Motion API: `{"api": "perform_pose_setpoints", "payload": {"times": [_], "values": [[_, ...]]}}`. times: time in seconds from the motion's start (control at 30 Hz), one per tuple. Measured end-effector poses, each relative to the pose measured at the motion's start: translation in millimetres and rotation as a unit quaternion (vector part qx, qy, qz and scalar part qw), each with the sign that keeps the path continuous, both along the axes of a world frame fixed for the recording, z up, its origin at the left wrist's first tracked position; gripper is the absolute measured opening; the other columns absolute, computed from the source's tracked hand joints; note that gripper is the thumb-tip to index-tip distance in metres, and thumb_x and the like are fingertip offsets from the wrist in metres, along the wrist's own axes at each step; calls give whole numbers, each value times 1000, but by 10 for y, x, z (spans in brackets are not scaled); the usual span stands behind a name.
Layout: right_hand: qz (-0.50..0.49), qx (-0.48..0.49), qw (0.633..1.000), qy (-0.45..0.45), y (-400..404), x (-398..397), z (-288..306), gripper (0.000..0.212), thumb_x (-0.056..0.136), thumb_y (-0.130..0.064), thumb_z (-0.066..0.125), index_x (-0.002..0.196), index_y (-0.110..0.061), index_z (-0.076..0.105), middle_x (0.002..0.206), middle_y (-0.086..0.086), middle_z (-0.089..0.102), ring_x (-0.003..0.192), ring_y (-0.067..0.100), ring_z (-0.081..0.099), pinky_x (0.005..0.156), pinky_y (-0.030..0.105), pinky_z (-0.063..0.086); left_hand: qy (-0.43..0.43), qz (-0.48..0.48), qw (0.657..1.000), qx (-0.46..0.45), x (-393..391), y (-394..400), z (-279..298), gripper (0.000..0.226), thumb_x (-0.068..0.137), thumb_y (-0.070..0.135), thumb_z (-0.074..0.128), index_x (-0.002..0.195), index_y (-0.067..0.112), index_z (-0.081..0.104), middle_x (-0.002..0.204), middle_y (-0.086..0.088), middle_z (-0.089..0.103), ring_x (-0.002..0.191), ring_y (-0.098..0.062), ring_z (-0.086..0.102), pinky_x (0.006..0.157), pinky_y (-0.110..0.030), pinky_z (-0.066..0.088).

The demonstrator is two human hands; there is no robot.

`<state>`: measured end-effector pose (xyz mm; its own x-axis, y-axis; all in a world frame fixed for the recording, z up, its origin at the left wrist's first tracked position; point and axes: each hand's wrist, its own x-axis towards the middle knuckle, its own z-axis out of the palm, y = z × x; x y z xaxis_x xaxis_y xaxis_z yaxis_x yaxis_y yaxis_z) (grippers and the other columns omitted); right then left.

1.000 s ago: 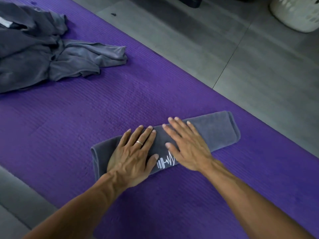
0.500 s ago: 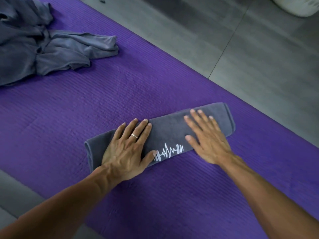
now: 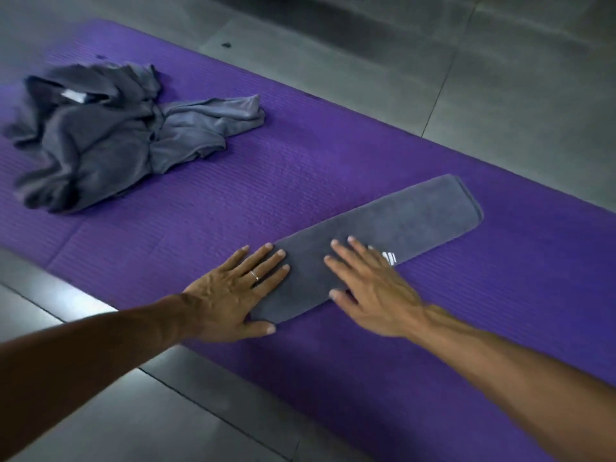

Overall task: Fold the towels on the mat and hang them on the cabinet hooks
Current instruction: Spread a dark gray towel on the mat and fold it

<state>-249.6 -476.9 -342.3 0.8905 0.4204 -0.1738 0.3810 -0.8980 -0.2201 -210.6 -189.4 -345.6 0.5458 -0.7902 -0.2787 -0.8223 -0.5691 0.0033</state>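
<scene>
The purple exercise mat (image 3: 300,168) is lying across the grey tiled floor (image 3: 500,78) and is serving as the landmark here. On the mat's far left part a heap of unfolded grey towels (image 3: 100,138) is sitting crumpled, with a pale tag showing among the folds. Nearer the mat's front edge, well apart from that heap, the folded grey towel (image 3: 393,225) is lying as a long narrow band, running diagonally toward the mat's right side, its white printed logo (image 3: 388,256) peeking out just beside the right hand.

The left hand (image 3: 233,295) is pressing flat on the towel's near end, fingers straight and spread, gripping nothing, the palm partly resting on the mat itself; a ring (image 3: 255,276) is sitting on one finger. The right hand (image 3: 370,288) is lying flat across the band just beside it, fingers straight and apart, also holding nothing.

In my judgement the band is being smoothed before a further fold. The risk is that palms sliding over loose layers are dragging the top layer askew, so edges are drifting out of line and creases are bunching; lifting from one end only may be letting the folds fall open before the hooks, which are not in view
</scene>
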Motion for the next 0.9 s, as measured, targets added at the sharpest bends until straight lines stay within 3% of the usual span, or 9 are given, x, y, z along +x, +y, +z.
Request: {"api": "perform_pose_setpoints", "payload": {"times": [0.13,0.3,0.37,0.47,0.6,0.67,0.73,0.8,0.9], "values": [[47,-3,999,-26,225,-214,-19,58,84,-44,54,134,-15,55,147,10,46,140,33,37,111,47,31,-29,8,998,-62,-103,-2,-60,87,81,68,42,143,7,42,149,-20,39,138,-36,35,113,-51,23],[8,10,1000,-13,483,-228,65,72,76,-45,71,135,-9,51,142,12,48,135,36,42,107,49,40,-19,98,970,-220,-134,-133,70,46,77,33,45,106,5,67,104,-13,72,103,-30,67,92,-41,53],[-6,43,999,-27,608,-219,134,73,78,-43,70,139,-10,46,134,9,52,125,32,51,101,46,45,20,140,958,-251,-100,-161,220,41,81,36,37,101,9,62,86,-8,71,84,-30,68,75,-38,55],[-57,134,989,-31,723,-148,331,46,88,-42,58,128,-20,49,109,1,60,97,26,61,83,42,48,77,202,931,-296,-79,-153,343,42,83,50,30,94,17,53,74,0,65,68,-26,62,64,-41,49],[-183,217,958,44,683,-122,574,25,95,-39,56,95,-14,50,79,0,59,76,24,57,67,38,40,205,328,829,-403,-1,-161,535,46,68,71,51,80,28,55,67,11,60,61,-5,55,58,-21,43],[-269,281,918,73,615,-126,694,20,96,-36,55,97,-16,53,84,-2,63,78,16,59,70,34,44,322,369,733,-471,38,-166,610,47,58,58,74,89,25,62,71,15,66,67,1,59,61,-15,44],[-339,377,854,121,545,-141,807,14,98,-32,53,104,-21,58,94,-6,69,87,7,63,76,22,48,450,359,641,-507,14,-201,667,67,54,45,85,111,19,59,91,9,74,89,-5,68,74,-18,50],[-384,483,764,191,491,-165,865,19,99,-32,53,111,-21,62,101,-3,73,98,10,68,88,26,52,510,333,618,-496,-44,-281,690,90,49,56,87,124,18,54,110,4,72,105,-10,66,85,-22,51],[-418,615,609,276,454,-246,897,27,98,-27,54,121,-14,63,112,5,72,106,20,68,95,39,51,543,304,631,-464,-160,-450,707,77,60,55,82,122,15,60,117,3,70,113,-9,63,95,-23,49]]}}
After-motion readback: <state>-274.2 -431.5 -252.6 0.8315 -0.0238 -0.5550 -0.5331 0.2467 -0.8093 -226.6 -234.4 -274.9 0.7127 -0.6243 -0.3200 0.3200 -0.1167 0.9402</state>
